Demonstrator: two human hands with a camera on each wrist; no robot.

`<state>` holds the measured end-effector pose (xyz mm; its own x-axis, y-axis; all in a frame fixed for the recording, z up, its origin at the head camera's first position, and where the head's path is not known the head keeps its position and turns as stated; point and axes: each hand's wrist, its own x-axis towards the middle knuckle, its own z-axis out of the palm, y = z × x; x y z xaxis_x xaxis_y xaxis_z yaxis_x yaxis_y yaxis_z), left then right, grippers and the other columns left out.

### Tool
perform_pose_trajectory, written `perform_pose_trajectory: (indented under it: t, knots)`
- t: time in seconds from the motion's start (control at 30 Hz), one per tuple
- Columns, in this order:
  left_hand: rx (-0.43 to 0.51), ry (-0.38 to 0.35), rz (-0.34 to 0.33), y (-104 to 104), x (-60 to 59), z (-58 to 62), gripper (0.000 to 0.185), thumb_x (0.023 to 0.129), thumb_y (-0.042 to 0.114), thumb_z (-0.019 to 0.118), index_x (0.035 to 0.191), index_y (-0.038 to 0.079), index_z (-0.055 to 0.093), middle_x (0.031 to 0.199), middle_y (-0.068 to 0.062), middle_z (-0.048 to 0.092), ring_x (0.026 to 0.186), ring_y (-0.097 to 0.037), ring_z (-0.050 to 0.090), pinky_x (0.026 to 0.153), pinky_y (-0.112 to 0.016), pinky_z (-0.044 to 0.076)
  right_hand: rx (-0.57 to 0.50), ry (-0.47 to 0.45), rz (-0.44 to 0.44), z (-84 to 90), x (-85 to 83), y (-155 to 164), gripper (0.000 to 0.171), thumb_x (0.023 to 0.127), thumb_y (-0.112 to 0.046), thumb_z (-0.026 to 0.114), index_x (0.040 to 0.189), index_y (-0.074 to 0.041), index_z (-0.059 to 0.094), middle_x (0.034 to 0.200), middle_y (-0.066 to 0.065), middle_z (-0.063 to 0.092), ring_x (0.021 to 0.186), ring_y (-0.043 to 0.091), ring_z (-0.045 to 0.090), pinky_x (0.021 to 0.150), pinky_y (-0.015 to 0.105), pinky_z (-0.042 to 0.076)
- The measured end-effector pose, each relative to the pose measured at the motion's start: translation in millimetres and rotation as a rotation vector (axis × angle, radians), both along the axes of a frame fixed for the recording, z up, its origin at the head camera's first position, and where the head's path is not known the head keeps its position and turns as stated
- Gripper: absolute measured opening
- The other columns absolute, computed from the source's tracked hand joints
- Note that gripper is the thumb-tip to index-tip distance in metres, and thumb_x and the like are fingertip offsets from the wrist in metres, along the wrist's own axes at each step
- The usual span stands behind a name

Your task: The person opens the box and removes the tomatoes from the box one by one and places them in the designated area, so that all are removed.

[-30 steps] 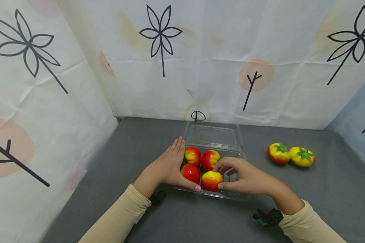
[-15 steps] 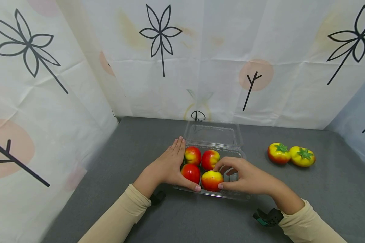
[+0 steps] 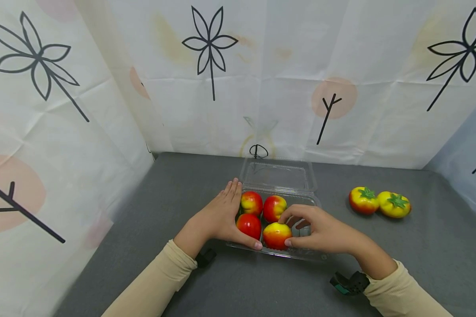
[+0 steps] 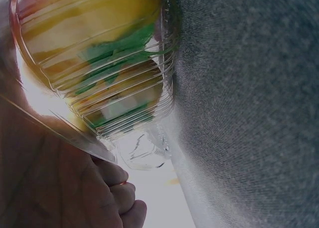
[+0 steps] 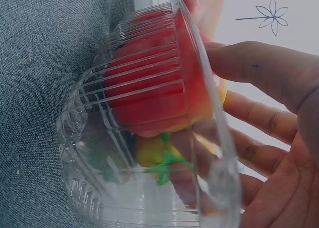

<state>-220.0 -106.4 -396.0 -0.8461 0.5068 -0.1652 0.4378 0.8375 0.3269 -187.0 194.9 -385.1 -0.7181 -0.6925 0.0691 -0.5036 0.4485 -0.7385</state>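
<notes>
In the head view, a clear plastic clamshell box (image 3: 301, 253) holds several red-and-yellow toy persimmons, set in two rows. My right hand (image 3: 321, 229) reaches into the box. Its thumb and fingers grip the front-right toy persimmon (image 3: 275, 237), which is yellow on top and red-orange below. Along the box's left side lies my left hand (image 3: 220, 215), fingers straight and pointing away. Its thumb stretches along the front, beside a red toy persimmon (image 3: 248, 225). In the left wrist view, green leaves (image 4: 117, 51) show through the ribbed plastic wall.
The box's clear lid (image 3: 277, 175) lies folded back behind it. On the right of the grey table (image 3: 182, 185), two more toy persimmons with green leaf tops (image 3: 363, 200) sit touching. A white patterned cloth (image 3: 269, 79) hangs behind the table and at its sides.
</notes>
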Motion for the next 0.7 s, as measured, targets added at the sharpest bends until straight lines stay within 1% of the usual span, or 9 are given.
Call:
perform_pose_trajectory:
  t: [0.23, 0.7]
  knots:
    - [0.001, 0.000, -0.001, 0.2, 0.5, 0.9, 0.152, 0.068, 0.090, 0.073, 0.171, 0.004, 0.000, 0.180, -0.015, -0.004, 0.168, -0.034, -0.003, 0.135, -0.051, 0.013, 0.009, -0.001, -0.004, 0.3, -0.6, 1.1, 0.037, 0.094, -0.028, 0.084, 0.125, -0.020, 0.067, 0.125, -0.004, 0.070, 0.111, 0.016, 0.069, 0.096, 0.039, 0.061]
    - [-0.005, 0.003, 0.003, 0.6, 0.4, 0.9, 0.152, 0.067, 0.090, 0.072, 0.171, 0.004, 0.001, 0.180, -0.015, -0.003, 0.168, -0.034, -0.002, 0.135, -0.052, 0.014, 0.007, 0.004, -0.005, 1.7, 0.0, 1.9, 0.037, 0.094, -0.028, 0.084, 0.126, -0.019, 0.067, 0.125, -0.004, 0.070, 0.111, 0.016, 0.070, 0.096, 0.039, 0.061]
